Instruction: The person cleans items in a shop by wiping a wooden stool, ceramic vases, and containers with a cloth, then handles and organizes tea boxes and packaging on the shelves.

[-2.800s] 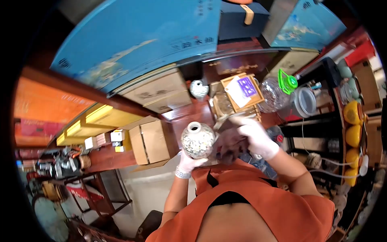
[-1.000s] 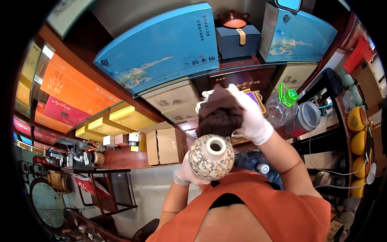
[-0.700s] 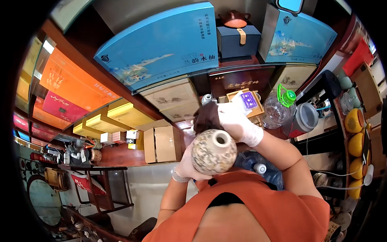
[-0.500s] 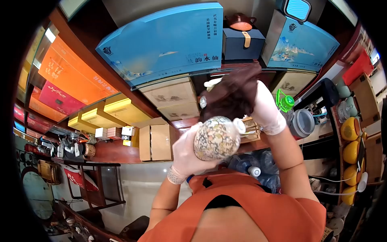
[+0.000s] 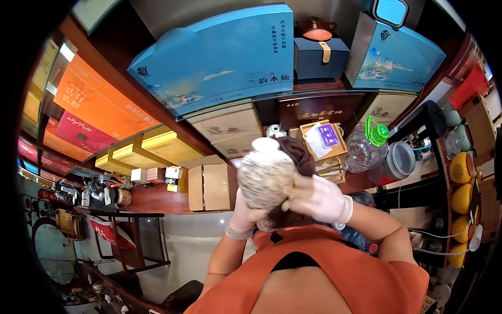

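Observation:
A speckled cream-and-grey rounded vessel with a white knob at its top is in front of my chest, blurred by motion. My left hand, in a pale glove, grips it from the lower left. My right hand, also gloved, is at its right side with a dark brown cloth pressed to the vessel. The cloth bunches up behind and to the right of the vessel. Part of my right hand's fingers is smeared by motion.
Blue gift boxes stand on the shelf ahead. An open cardboard box sits on the left counter. To the right are a wooden tray with a purple item, a green-capped clear bottle and a grey bucket. A chair stands lower left.
My right hand has come down and toward me with the cloth, from behind the vessel to its right side. The vessel has turned, so its white knob now points up and away.

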Demonstrator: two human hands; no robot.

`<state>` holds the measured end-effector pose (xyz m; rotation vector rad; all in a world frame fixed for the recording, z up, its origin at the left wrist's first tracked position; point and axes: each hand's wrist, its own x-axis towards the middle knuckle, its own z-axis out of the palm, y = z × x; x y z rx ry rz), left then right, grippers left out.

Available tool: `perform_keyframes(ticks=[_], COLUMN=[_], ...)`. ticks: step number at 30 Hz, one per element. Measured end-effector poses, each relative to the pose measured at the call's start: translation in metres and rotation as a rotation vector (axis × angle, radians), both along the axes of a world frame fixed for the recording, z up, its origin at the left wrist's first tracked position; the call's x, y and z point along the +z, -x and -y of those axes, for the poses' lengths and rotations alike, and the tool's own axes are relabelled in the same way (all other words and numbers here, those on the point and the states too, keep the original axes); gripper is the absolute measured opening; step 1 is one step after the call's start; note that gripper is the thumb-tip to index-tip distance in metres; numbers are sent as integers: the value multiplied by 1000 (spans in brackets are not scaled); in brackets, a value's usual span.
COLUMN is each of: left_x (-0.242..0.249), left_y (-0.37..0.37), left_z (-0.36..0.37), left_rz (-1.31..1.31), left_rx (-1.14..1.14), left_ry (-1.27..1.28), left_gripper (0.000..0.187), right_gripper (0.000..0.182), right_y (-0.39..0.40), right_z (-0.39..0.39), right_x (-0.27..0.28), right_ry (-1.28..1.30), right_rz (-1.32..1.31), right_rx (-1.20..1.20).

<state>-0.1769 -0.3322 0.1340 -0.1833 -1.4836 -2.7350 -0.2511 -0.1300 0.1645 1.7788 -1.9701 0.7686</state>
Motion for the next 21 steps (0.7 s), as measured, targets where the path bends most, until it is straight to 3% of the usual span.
perform_keyframes(ticks=[2,3,6,7,9,10,14,15,16,18,20,21], left_x=[11,-5,-8,-10,-11,-13,-30,-34,-38,-36,-34,-33], left_y=[-4,5,8,12,17,19,10,3,-4,-11,-17,-23], left_z=[-4,1,-3,-4,-2,0,14,21,30,61,75,80], left_rz=[64,-81,-67,-69,-80,-86,-70,-38,-10,62,64,84], left_rx=[-115,-511,-414,-331,-107,12,269,279,281,243,285,270], left_ry=[-392,-664,-629,-599,-467,-386,-177,-155,-139,-119,-40,-28], left_gripper=[95,100,99,98,97,96,94,93,93,92,91,91], right_gripper=[39,40,38,37,38,39,39,39,38,26,19,17], right_y=[5,9,29,30,22,12,-21,-28,-31,-36,-35,-30], right_z=[0,-2,15,23,52,68,65,58,50,24,-13,-38], right_x=[-15,-12,51,47,52,59,15,-6,-20,-73,-126,-157], right_ry=[365,487,921,762,597,581,742,617,596,395,215,65], right_rz=[553,1090,1560,1533,1282,1074,1157,1047,1162,1043,1191,1485], right_rx=[-169,-200,139,375,333,65,-88,-233,-103,30,-91,-155])
